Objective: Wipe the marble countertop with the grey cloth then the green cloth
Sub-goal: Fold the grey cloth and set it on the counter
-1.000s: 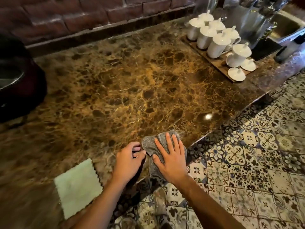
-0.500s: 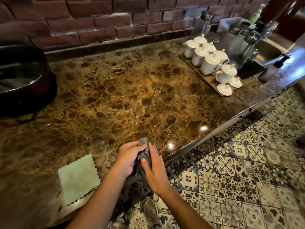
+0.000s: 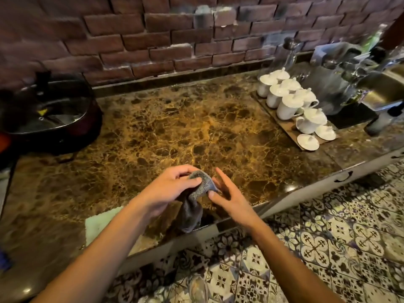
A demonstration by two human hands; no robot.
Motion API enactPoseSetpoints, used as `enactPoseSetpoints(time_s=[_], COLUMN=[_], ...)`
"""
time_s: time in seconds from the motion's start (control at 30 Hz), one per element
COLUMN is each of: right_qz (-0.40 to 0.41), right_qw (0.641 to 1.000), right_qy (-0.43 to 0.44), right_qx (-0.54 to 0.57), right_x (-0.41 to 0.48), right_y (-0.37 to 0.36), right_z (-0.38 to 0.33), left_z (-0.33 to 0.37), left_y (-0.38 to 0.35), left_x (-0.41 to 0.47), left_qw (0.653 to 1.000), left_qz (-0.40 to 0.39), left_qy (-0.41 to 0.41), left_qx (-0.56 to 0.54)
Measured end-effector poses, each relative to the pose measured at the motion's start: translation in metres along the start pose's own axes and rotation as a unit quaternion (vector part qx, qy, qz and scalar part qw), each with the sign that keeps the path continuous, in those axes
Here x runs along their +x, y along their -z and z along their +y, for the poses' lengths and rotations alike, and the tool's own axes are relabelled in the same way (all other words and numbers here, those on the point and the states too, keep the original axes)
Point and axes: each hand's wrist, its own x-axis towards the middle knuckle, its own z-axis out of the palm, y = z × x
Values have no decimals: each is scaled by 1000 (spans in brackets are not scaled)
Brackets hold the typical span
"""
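Observation:
The grey cloth (image 3: 197, 189) is lifted off the brown marble countertop (image 3: 196, 130) near its front edge, bunched at the top and hanging down. My left hand (image 3: 168, 189) pinches its upper fold between thumb and fingers. My right hand (image 3: 229, 193) touches the cloth's right corner with the thumb, its fingers spread and pointing up. The green cloth (image 3: 100, 224) lies flat on the counter at the front left, partly hidden under my left forearm.
A dark pot with a glass lid (image 3: 48, 114) stands at the left. A wooden tray (image 3: 284, 127) with white lidded cups (image 3: 288, 103) sits at the right, with a metal sink (image 3: 384, 88) beyond. A brick wall runs along the back. Patterned floor tiles (image 3: 317, 248) lie below the counter edge.
The grey cloth went from pressed flat under my right hand to gathered and lifted between both hands. My view rose and pulled back.

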Motion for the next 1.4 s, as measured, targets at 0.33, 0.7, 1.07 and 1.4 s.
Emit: enactPoseSetpoints(time_s=[0.33, 0.7, 1.07, 1.4], right_qz=[-129, -239, -187, -96], right_qw=[960, 907, 854, 836], right_qy=[118, 146, 137, 127], right_qx=[-218, -314, -465, -526], right_x=[50, 119, 236, 296], right_y=[8, -124, -204, -256], right_z=[-79, -96, -134, -110], left_z=[23, 6, -36, -84], left_y=[61, 148, 315, 383], left_x=[-33, -75, -57, -9], left_qw=[989, 971, 934, 890], left_qz=[121, 212, 344, 392], left_qy=[-80, -93, -55, -6], left_qx=[19, 53, 82, 232])
